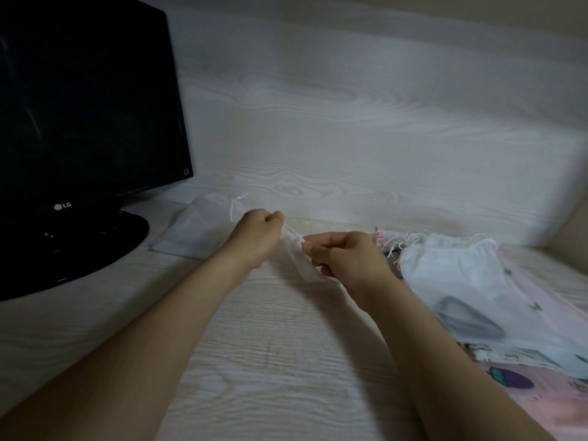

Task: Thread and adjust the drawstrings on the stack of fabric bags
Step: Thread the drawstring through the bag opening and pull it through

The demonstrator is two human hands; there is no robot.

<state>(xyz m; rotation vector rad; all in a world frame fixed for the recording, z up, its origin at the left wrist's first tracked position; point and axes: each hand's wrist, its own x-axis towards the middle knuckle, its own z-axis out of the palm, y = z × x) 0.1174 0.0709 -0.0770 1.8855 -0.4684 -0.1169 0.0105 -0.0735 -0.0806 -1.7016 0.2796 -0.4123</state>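
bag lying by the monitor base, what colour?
White, semi-sheer bag, white drawstring. Head view, the only one.

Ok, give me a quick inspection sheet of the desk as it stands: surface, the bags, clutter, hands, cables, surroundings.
Surface: pale wood-grain desk, bare in front of the person.
Job's things: a sheer white bag held between both hands, its drawstring stretched between them; one white bag lying flat by the monitor; a heap of white bags with loose strings on the right, over patterned pink fabric.
Clutter: a dark grey object showing through the heap; what it is, cannot tell.
Hands: left hand closed, pinching the string; right hand closed on the bag's top edge.
Cables: nothing seen.
Surroundings: black monitor on a round stand at left; pale wood-grain wall panel behind.
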